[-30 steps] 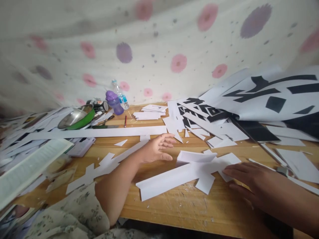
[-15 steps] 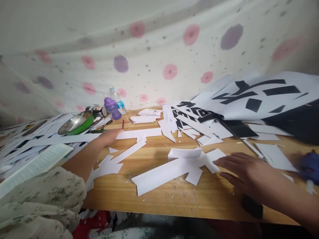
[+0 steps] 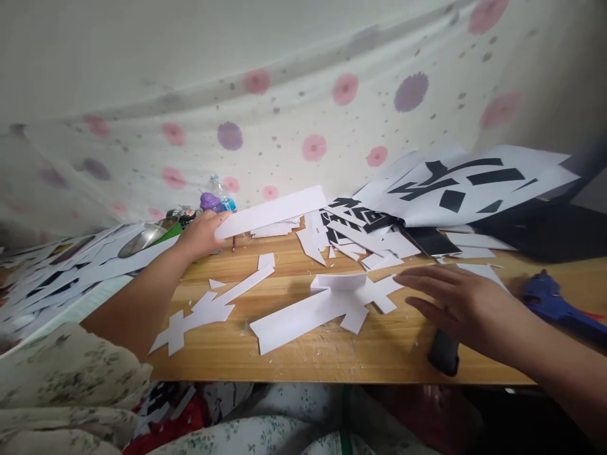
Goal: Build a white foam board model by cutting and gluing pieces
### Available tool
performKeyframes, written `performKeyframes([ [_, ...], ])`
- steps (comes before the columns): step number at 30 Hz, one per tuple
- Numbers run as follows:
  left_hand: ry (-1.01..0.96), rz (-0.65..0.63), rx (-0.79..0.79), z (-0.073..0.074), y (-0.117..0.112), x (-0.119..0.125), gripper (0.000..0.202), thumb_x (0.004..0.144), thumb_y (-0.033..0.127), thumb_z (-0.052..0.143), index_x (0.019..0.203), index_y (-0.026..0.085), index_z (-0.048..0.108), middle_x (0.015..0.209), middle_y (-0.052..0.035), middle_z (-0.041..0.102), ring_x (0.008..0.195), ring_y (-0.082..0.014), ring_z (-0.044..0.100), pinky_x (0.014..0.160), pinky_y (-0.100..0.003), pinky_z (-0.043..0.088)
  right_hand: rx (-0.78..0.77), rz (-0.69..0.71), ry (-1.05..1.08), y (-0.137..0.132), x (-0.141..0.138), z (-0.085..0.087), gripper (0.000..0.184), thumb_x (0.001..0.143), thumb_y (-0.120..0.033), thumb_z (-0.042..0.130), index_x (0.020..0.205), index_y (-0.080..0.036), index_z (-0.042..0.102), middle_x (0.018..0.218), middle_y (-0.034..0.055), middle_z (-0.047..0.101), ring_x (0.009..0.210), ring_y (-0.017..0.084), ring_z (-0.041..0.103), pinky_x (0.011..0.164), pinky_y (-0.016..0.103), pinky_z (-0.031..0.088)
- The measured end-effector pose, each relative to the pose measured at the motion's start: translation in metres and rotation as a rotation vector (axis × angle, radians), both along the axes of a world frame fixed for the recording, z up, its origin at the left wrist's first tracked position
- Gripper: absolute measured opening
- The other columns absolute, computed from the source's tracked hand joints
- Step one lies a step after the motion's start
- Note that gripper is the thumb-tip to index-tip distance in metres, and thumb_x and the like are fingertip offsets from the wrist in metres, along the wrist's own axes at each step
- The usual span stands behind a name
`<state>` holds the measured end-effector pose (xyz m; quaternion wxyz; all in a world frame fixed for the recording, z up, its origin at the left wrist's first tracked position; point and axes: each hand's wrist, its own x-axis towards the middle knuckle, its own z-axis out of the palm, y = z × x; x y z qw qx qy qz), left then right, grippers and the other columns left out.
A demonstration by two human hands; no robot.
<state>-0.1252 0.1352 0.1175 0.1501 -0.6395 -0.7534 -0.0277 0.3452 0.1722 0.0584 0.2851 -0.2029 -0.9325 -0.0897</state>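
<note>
My left hand [image 3: 202, 232] grips one end of a long white paper strip [image 3: 272, 211] and holds it lifted above the wooden table [image 3: 327, 354]. My right hand [image 3: 455, 297] lies flat with its fingers spread on the table, fingertips touching the right edge of a folded white cross-shaped paper cutout [image 3: 327, 304]. A second white cutout [image 3: 208, 308] lies on the wood below my left forearm.
A blue glue gun [image 3: 552, 303] lies at the right and a black object [image 3: 444, 352] under my right wrist. Printed black-and-white sheets [image 3: 450, 186] pile at the back right. A green-rimmed steel bowl [image 3: 149, 235], purple bottle [image 3: 211, 202] and paper scraps crowd the back left.
My left hand reached left and back, took hold of the long white strip and raised it off the table. My right hand stayed flat beside the folded cutout. The camera view shifted right.
</note>
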Motion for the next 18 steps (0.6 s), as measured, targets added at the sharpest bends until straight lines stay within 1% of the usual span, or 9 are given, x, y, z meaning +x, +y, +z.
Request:
performKeyframes([
  [3, 0.03, -0.066, 0.041, 0.014, -0.011, 0.03, 0.065, 0.07, 0.043, 0.059, 0.13, 0.025, 0.047, 0.105, -0.0075, 0.053, 0.104, -0.0282, 0.051, 0.085, -0.034, 0.042, 0.116, -0.046, 0.163, -0.006, -0.001, 0.024, 0.03, 0.088, -0.023, 0.052, 0.118, -0.022, 0.057, 0.116, 0.0105, 0.063, 0.099, 0.025, 0.062, 0.079, 0.039, 0.053],
  [6, 0.065, -0.119, 0.06, 0.023, -0.023, 0.065, 0.062, 0.069, 0.034, 0.059, 0.13, 0.027, 0.047, 0.104, -0.0062, 0.053, 0.103, -0.0276, 0.051, 0.085, -0.034, 0.042, 0.27, -0.13, 0.231, -0.013, -0.007, 0.048, 0.041, 0.085, -0.025, 0.059, 0.125, -0.028, 0.051, 0.122, 0.0107, 0.058, 0.106, 0.03, 0.057, 0.085, 0.046, 0.049],
  [7, 0.078, -0.129, 0.057, 0.024, -0.028, 0.078, 0.062, 0.069, 0.031, 0.059, 0.129, 0.027, 0.048, 0.103, -0.0059, 0.053, 0.102, -0.0275, 0.051, 0.085, -0.035, 0.042, 0.307, -0.158, 0.227, -0.015, -0.01, 0.055, 0.043, 0.084, -0.027, 0.06, 0.127, -0.028, 0.05, 0.125, 0.0116, 0.056, 0.111, 0.032, 0.054, 0.088, 0.047, 0.048],
  [9, 0.1, -0.149, 0.053, 0.027, -0.038, 0.103, 0.063, 0.068, 0.026, 0.057, 0.13, 0.027, 0.048, 0.101, -0.0056, 0.052, 0.099, -0.0268, 0.052, 0.084, -0.036, 0.042, 0.363, -0.185, 0.186, -0.017, -0.017, 0.066, 0.049, 0.084, -0.033, 0.061, 0.13, -0.024, 0.048, 0.132, 0.0151, 0.05, 0.121, 0.036, 0.047, 0.095, 0.05, 0.043],
  [11, 0.124, -0.195, 0.057, 0.029, -0.049, 0.13, 0.064, 0.068, 0.025, 0.057, 0.131, 0.027, 0.046, 0.099, -0.0051, 0.051, 0.097, -0.0261, 0.051, 0.085, -0.036, 0.041, 0.393, -0.178, 0.116, -0.016, -0.025, 0.075, 0.057, 0.083, -0.039, 0.061, 0.133, -0.019, 0.046, 0.138, 0.0184, 0.044, 0.127, 0.039, 0.04, 0.1, 0.054, 0.036],
  [13, 0.15, -0.253, 0.074, 0.033, -0.062, 0.154, 0.064, 0.07, 0.025, 0.058, 0.132, 0.028, 0.045, 0.097, -0.0043, 0.049, 0.097, -0.0251, 0.05, 0.087, -0.036, 0.04, 0.394, -0.164, 0.046, -0.013, -0.031, 0.083, 0.063, 0.082, -0.043, 0.061, 0.137, -0.018, 0.042, 0.141, 0.0186, 0.042, 0.128, 0.039, 0.038, 0.101, 0.057, 0.032],
  [15, 0.186, -0.267, 0.099, 0.039, -0.076, 0.173, 0.062, 0.073, 0.025, 0.058, 0.133, 0.03, 0.044, 0.096, -0.0039, 0.048, 0.097, -0.0245, 0.05, 0.086, -0.035, 0.04, 0.362, -0.168, -0.012, -0.011, -0.032, 0.09, 0.063, 0.082, -0.042, 0.06, 0.138, -0.02, 0.041, 0.133, 0.016, 0.051, 0.122, 0.037, 0.045, 0.098, 0.057, 0.032],
  [17, 0.224, -0.244, 0.124, 0.046, -0.088, 0.184, 0.061, 0.074, 0.026, 0.057, 0.133, 0.03, 0.043, 0.096, -0.0041, 0.047, 0.096, -0.0251, 0.05, 0.086, -0.036, 0.04, 0.31, -0.17, -0.057, -0.012, -0.028, 0.095, 0.06, 0.082, -0.042, 0.059, 0.136, -0.021, 0.044, 0.114, 0.0123, 0.063, 0.106, 0.033, 0.055, 0.09, 0.051, 0.039],
  [18, 0.239, -0.234, 0.132, 0.05, -0.094, 0.188, 0.061, 0.075, 0.028, 0.058, 0.134, 0.031, 0.042, 0.096, -0.0041, 0.046, 0.096, -0.0254, 0.05, 0.086, -0.037, 0.04, 0.288, -0.171, -0.065, -0.013, -0.024, 0.097, 0.059, 0.081, -0.043, 0.06, 0.133, -0.02, 0.047, 0.105, 0.0107, 0.066, 0.097, 0.031, 0.059, 0.084, 0.047, 0.042],
])
